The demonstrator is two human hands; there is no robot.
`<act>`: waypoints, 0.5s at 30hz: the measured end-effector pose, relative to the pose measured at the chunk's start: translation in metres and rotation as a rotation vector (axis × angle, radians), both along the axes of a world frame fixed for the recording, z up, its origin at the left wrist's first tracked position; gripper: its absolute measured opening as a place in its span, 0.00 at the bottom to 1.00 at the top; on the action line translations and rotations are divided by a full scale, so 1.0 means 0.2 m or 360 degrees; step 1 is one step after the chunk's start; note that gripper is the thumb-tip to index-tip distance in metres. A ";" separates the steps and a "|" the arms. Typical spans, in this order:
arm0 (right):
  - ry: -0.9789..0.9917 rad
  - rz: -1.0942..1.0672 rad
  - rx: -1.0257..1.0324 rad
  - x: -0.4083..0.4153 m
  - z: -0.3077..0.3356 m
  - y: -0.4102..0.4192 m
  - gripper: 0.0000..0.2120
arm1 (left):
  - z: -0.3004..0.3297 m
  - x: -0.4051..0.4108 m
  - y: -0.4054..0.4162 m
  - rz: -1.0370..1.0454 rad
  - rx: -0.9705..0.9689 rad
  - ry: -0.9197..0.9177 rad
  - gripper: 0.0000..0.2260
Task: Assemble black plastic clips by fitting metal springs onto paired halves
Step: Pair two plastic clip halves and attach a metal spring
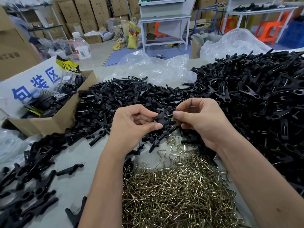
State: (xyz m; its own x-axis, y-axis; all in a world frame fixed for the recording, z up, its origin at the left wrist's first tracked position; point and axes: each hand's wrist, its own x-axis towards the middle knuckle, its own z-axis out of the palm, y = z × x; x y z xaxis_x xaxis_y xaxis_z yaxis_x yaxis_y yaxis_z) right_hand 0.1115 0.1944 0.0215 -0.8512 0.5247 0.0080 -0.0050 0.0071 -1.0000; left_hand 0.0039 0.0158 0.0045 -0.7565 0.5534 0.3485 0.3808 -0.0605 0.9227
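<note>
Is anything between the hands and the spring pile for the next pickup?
Nothing visible blocks it. The left hand and right hand hold black clip halves just above the heap of metal springs, which lies open on the table between the forearms.

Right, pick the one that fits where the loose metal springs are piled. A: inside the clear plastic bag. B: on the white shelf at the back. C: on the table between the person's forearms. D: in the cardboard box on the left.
C: the brass-coloured metal springs lie heaped on the table, between the forearms and below both hands.
</note>
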 end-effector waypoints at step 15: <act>0.0148 0.0383 -0.0262 -0.01 -0.02 -0.10 0.07 | 0.02 0.04 0.04 0.0008 0.0142 -0.0142 0.14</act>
State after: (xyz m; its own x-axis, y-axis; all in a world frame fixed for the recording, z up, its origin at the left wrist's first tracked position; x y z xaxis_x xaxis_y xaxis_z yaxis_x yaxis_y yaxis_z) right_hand 0.1091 0.1741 0.0183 -0.9508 0.3091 0.0234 -0.0785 -0.1671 -0.9828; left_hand 0.0120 0.0232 0.0090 -0.7892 0.5194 0.3276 0.2981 -0.1424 0.9439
